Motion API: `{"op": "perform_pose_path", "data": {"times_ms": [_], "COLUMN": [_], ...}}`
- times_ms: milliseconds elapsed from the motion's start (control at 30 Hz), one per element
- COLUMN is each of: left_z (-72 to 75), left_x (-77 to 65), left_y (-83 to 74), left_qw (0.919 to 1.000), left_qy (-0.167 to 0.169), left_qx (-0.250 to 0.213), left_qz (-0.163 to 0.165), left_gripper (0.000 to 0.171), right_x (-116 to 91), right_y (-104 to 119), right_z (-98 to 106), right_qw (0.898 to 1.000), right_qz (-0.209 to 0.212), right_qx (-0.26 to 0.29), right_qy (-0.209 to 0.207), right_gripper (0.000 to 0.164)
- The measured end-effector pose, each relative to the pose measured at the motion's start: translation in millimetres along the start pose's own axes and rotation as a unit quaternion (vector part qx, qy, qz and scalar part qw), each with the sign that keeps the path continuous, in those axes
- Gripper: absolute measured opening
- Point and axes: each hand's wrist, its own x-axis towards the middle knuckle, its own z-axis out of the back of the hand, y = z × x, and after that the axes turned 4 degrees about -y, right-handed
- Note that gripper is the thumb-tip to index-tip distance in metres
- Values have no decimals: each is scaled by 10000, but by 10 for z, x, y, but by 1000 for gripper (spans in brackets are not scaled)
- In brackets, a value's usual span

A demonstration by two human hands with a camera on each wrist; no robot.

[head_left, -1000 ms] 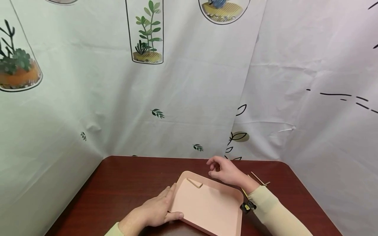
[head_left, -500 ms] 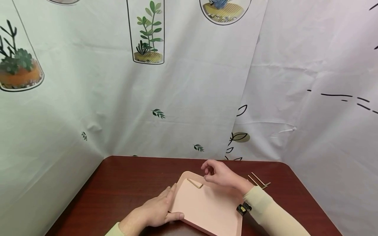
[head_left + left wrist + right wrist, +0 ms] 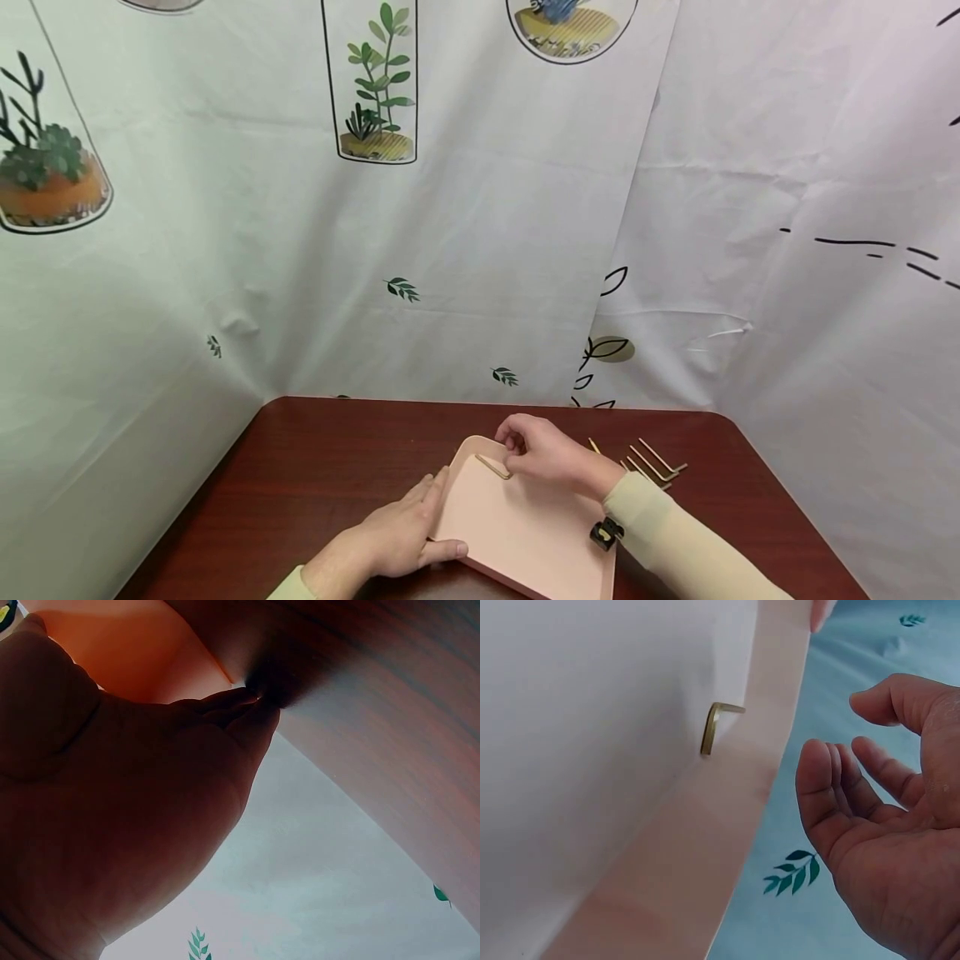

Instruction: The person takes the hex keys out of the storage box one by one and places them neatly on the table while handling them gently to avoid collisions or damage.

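Observation:
A pink rectangular tray (image 3: pixel 536 542) lies at an angle on the dark red table. Inside, by its far left corner, is a brass-coloured hex key (image 3: pixel 491 467), its bent L shape plain in the right wrist view. My left hand (image 3: pixel 405 525) rests along the tray's left side, fingers straight and thumb over the near rim. Over the tray's far edge hovers my right hand (image 3: pixel 547 454), fingers loosely curled. The right wrist view shows a gap between thumb and fingers with nothing in it.
Several more brass-coloured hex keys (image 3: pixel 660 457) lie on the table (image 3: pixel 322 467) beyond the right forearm, side by side, partly hidden by it. A white curtain (image 3: pixel 465 233) printed with plants hangs behind the table and along both sides. A small black camera (image 3: pixel 604 533) sits at the right wrist.
My right hand has moved left and slightly nearer over the tray's far edge, uncovering more hex keys on the right. The left hand, the tray and the hex key in it stay put.

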Motion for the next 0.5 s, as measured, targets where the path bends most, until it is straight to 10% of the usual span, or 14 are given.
{"op": "perform_pose_path", "data": {"times_ms": [500], "left_z": [4], "left_x": [-10], "left_y": [-11], "left_qw": [10000], "left_qy": [4], "left_qx": [-16], "left_qz": [29], "left_gripper": [118], "right_x": [107], "right_y": [50], "right_z": [-146], "right_qw": [9849], "right_qz": [960], "right_qx": [-1414], "right_qy": [270], "right_gripper": [27]}}
